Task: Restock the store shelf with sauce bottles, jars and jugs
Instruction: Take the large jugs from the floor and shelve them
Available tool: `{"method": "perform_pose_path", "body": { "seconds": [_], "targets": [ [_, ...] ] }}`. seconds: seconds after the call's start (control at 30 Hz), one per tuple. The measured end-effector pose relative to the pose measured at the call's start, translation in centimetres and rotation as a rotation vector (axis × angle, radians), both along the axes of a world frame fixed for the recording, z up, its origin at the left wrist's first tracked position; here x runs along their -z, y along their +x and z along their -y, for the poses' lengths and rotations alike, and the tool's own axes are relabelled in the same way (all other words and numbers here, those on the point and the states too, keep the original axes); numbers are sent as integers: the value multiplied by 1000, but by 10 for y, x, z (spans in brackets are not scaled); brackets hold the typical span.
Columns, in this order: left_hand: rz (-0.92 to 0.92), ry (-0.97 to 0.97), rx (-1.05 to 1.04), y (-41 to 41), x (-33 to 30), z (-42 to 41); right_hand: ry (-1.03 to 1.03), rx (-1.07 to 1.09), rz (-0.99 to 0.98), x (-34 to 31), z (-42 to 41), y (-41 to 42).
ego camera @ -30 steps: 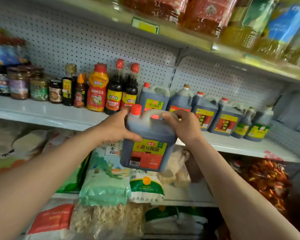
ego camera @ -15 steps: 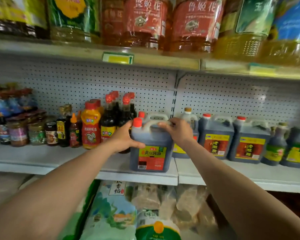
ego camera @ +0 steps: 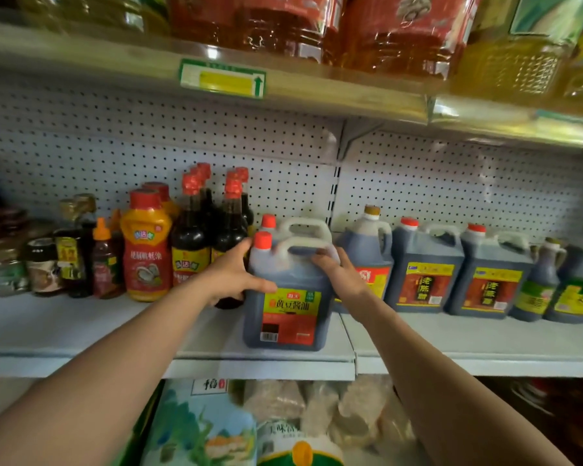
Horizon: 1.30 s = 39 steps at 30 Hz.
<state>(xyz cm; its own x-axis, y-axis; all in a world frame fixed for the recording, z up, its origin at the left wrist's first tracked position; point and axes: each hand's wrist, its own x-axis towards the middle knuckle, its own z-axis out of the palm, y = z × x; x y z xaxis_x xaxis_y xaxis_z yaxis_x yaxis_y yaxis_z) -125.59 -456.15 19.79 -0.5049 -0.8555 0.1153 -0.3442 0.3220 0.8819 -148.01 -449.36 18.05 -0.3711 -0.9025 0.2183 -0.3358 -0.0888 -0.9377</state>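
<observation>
A dark soy sauce jug (ego camera: pixel 288 297) with a red cap, white handle and yellow-red label stands on the white middle shelf (ego camera: pixel 81 327) near its front edge. My left hand (ego camera: pixel 231 275) grips the jug's left shoulder, thumb across the front. My right hand (ego camera: pixel 337 269) holds the jug's right side with fingers curled at the handle. A matching jug (ego camera: pixel 297 225) stands directly behind it, mostly hidden.
Left of the jug stand dark sauce bottles (ego camera: pixel 191 243), an orange oyster sauce bottle (ego camera: pixel 145 250) and small jars (ego camera: pixel 42 264). To the right sit vinegar jugs (ego camera: pixel 423 270). Oil bottles (ego camera: pixel 401 31) fill the top shelf; rice bags (ego camera: pixel 199 428) lie below.
The jug went from held in the air below shelf level, up onto the middle shelf, then slid further back in front of the matching jug. Both hands stayed on it.
</observation>
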Motion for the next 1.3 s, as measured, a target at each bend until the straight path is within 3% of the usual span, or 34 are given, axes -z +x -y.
{"method": "perform_pose_path", "body": {
  "seconds": [0.37, 0.9, 1.0, 1.13, 1.3],
  "targets": [
    [-6, 19, 17, 1, -1, -4, -129, -18, 118, 12, 11, 0],
    [-57, 78, 41, 1, 2, -2, -64, -53, 147, 3, -3, 7],
    [3, -8, 19, 0, 1, -4, -11, -45, 6, -4, -12, 5],
    [155, -284, -114, 0, 1, -7, -72, -24, -462, -15, -25, -4],
    [543, -808, -76, -6, -11, -8, 39, -106, -817, -27, -24, -6]
  ]
}}
